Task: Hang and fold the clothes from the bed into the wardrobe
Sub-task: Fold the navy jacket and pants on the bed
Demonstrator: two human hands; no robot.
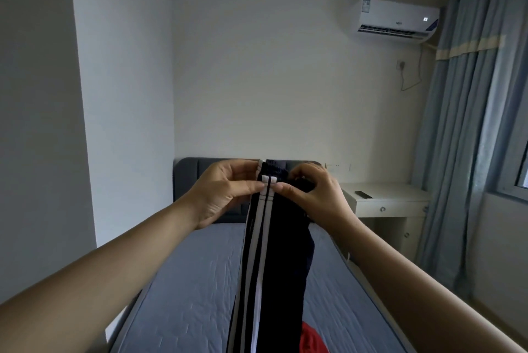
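Trousers point(274, 252): a dark pair with white side stripes, held up in the air over the bed. The waistband sits at mid-view and the legs hang straight down toward 6 o'clock.
Left hand point(225, 192): at 9 o'clock of the waistband, thumb and fingers pinching the striped edge.
Right hand point(317, 195): at 3 o'clock of the waistband, fingers curled and gripping the cloth, its thumb tip close to the left thumb on the stripes.
Bed point(185, 281): blue sheet, lightly creased, stretching away under the trousers.
Red garment point(311, 338): on the sheet at 5 o'clock, partly behind the trouser legs and cut off by the lower edge.
Headboard point(194, 178): dark and padded, behind the hands.
Desk point(388, 204): white, at 3 o'clock beside the bed, with a dark remote point(363, 195) on top.
Air conditioner point(397, 19): on the wall at 1 o'clock.
Curtains point(468, 124): blue, at 3 o'clock.
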